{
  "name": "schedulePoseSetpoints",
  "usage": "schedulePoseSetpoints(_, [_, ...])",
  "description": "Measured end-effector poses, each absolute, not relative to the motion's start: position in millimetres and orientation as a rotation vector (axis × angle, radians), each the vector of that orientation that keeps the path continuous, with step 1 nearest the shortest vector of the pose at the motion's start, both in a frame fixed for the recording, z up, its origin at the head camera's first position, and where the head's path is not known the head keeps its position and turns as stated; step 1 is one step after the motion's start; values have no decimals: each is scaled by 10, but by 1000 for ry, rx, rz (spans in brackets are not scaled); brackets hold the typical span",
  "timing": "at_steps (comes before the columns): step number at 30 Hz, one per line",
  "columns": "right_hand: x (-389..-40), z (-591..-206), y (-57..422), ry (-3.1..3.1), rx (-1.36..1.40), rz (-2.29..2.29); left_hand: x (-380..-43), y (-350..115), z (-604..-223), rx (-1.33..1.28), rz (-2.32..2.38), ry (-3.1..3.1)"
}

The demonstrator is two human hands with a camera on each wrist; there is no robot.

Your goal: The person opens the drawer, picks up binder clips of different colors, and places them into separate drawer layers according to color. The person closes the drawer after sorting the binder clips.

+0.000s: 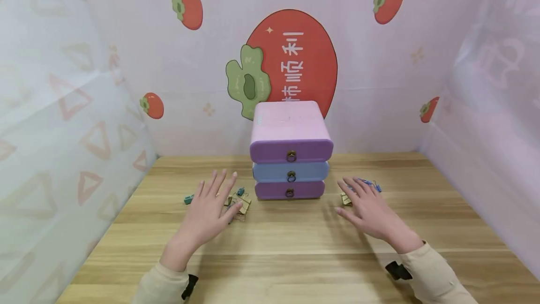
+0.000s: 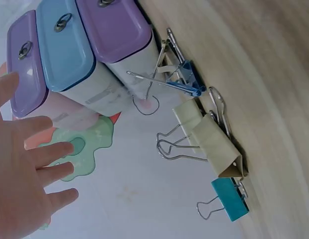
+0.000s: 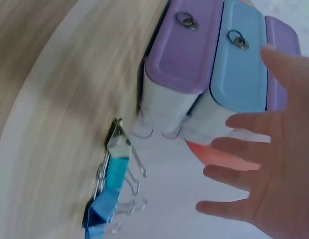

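Nearest, two cream sleeves, left sleeve [image 1: 160,287] and right sleeve [image 1: 436,273], one dark piece showing at each cuff. Beyond the cuffs, two bare hands over one wood-grain table [image 1: 274,252]. Left hand [image 1: 206,215]: five fingers in view, spread wide and nearly straight, thumb angled inward. Right hand [image 1: 373,212]: palm down likewise, fingers extended with narrower gaps in the head view, thumb out toward the middle. Binder clips lie on the table in two groups, one by each hand, both partly covered from the head camera. Left group, by the left wrist view: two pale gold clips [image 2: 217,144] side by side, one teal clip [image 2: 231,199] just beside them, and at least one blue clip [image 2: 194,79] on the side nearer the drawers; exact total there cannot be told. Right group, in a row: one pale clip [image 3: 118,145], one teal clip [image 3: 117,172], then blue at the end, overlapping and cut by the frame, number uncertain. Between the groups and a little farther back, one drawer stack [image 1: 291,123]: three fronts, two purple and one blue in the middle, three ring pulls. Farthest, a pale backdrop [image 1: 358,121] printed with one large persimmon [image 1: 314,60] and four small ones.
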State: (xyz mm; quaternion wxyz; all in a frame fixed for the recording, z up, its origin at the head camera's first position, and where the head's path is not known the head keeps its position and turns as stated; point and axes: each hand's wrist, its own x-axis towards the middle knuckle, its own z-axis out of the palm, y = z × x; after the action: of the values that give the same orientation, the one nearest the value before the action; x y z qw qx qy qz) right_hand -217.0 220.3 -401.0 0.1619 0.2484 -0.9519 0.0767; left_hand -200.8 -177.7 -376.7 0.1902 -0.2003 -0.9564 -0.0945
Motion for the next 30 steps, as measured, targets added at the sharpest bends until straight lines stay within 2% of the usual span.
schedulePoseSetpoints(30, [-2478, -3699, 1223, -2251, 505, 693, -2659, -1452, -3269, -785, -490, -2218])
